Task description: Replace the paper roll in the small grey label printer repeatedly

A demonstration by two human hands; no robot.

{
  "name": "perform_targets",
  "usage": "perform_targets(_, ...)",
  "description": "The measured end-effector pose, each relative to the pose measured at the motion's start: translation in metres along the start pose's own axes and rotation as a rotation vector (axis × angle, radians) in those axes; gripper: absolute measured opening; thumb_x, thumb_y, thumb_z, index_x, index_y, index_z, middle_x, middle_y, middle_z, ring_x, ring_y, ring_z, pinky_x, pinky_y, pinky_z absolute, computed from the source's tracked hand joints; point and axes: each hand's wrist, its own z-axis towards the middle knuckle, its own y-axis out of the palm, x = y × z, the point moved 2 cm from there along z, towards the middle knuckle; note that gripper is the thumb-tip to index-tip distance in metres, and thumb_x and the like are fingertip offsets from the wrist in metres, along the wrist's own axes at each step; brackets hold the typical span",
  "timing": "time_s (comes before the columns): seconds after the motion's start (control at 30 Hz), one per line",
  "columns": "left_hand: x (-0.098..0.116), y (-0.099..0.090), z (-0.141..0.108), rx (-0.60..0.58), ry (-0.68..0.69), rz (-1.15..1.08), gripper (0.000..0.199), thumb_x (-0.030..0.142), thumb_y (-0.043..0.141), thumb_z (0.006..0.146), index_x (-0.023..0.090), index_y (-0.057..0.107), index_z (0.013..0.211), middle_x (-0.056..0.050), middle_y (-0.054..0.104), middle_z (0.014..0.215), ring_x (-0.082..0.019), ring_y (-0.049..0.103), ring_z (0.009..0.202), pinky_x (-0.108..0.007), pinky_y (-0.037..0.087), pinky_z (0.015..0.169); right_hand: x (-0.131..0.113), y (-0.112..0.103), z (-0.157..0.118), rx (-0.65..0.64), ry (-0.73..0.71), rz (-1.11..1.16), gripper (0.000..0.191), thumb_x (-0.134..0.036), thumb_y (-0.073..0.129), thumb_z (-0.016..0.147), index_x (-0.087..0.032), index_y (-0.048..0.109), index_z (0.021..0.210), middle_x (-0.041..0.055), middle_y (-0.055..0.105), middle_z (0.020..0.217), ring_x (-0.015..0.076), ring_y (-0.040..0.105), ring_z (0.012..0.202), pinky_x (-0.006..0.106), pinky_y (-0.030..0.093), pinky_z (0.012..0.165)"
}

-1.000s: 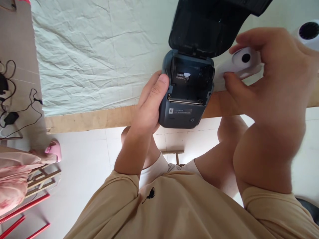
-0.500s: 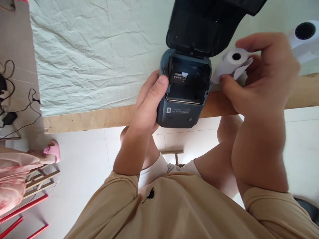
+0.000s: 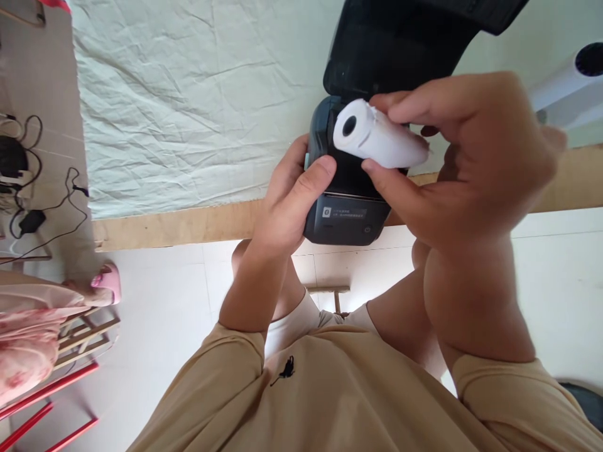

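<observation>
A dark blue-grey printer [image 3: 346,220] sits at the table's front edge, its black lid [image 3: 400,50] raised away from me. My left hand [image 3: 294,194] is closed round the printer's left side, thumb on the rim of its compartment. A white paper roll [image 3: 386,135] is pinched between the fingers and thumb of my right hand [image 3: 466,150]. The roll is tilted over the compartment, its dark core hole facing left, and it hides most of the inside. Whether it touches the printer I cannot tell.
A pale green wrinkled cloth [image 3: 179,107] covers the table, with its wooden edge [image 3: 188,229] bare. Another white cylinder with a dark end [image 3: 570,75] stands at the right. At the left are cables [image 3: 32,220], a seated person's pink slipper [image 3: 108,282] and red bars [image 3: 51,389].
My right hand has brought the paper roll leftward from beside the printer to above its compartment and turned it. My left hand still holds the printer. The view has shifted slightly.
</observation>
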Motion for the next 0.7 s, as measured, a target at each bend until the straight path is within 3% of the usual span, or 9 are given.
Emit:
perform_targets(0.1, -0.002, -0.001, 0.001, -0.023, 0.039, -0.042, 0.043, 0.062, 0.068, 0.09, 0.028, 0.073, 0.115, -0.005, 0.074, 0.107, -0.029, 0.072, 0.121, -0.037, 0.059, 0.094, -0.007, 0.001, 0.008, -0.046, -0.049, -0.089, 0.023, -0.01, 0.073, 0.08, -0.026, 0.068, 0.096, -0.0061, 0.08, 0.104, 0.0219, 0.08, 0.097, 0.033, 0.057, 0.07)
perform_targets(0.23, -0.005, -0.003, 0.002, 0.004, 0.016, 0.002, 0.043, 0.064, 0.064, 0.092, 0.029, 0.07, 0.115, -0.003, 0.071, 0.103, -0.029, 0.071, 0.121, -0.037, 0.056, 0.096, -0.007, -0.007, 0.007, -0.06, 0.033, -0.032, 0.022, -0.011, 0.075, 0.078, -0.024, 0.067, 0.096, -0.0013, 0.08, 0.103, 0.0275, 0.079, 0.108, 0.039, 0.061, 0.083)
perform_targets(0.3, -0.004, -0.003, 0.001, 0.005, -0.025, 0.029, 0.037, 0.06, 0.068, 0.091, 0.03, 0.071, 0.113, -0.004, 0.072, 0.107, -0.029, 0.071, 0.12, -0.036, 0.056, 0.097, -0.006, -0.008, 0.006, -0.084, -0.008, -0.06, 0.024, -0.007, 0.073, 0.077, -0.023, 0.069, 0.093, -0.0021, 0.08, 0.1, 0.0252, 0.079, 0.105, 0.037, 0.062, 0.083)
perform_targets(0.4, -0.001, -0.004, 0.001, -0.019, 0.025, 0.035, 0.04, 0.064, 0.066, 0.089, 0.031, 0.072, 0.111, -0.003, 0.072, 0.104, -0.028, 0.074, 0.111, -0.035, 0.057, 0.089, -0.002, -0.005, 0.007, -0.141, -0.088, -0.058, 0.028, 0.0, 0.069, 0.076, -0.026, 0.068, 0.088, -0.0062, 0.08, 0.094, 0.0209, 0.08, 0.099, 0.032, 0.063, 0.078)
perform_targets(0.53, 0.004, 0.0, 0.0, -0.03, 0.023, 0.031, 0.034, 0.059, 0.07, 0.089, 0.031, 0.073, 0.109, -0.002, 0.071, 0.101, -0.025, 0.074, 0.104, -0.033, 0.057, 0.086, 0.002, -0.003, 0.008, -0.138, -0.102, -0.047, 0.03, 0.003, 0.066, 0.074, -0.026, 0.066, 0.085, -0.0048, 0.079, 0.098, 0.0197, 0.079, 0.095, 0.034, 0.06, 0.076)
perform_targets(0.7, 0.009, 0.003, -0.002, -0.009, -0.002, -0.009, 0.022, 0.047, 0.066, 0.096, 0.028, 0.076, 0.101, -0.002, 0.069, 0.095, -0.022, 0.07, 0.1, -0.031, 0.054, 0.087, -0.004, -0.004, 0.006, -0.101, -0.18, 0.038, 0.02, -0.009, 0.075, 0.075, -0.025, 0.067, 0.084, -0.0034, 0.078, 0.093, 0.0191, 0.074, 0.084, 0.037, 0.056, 0.073)
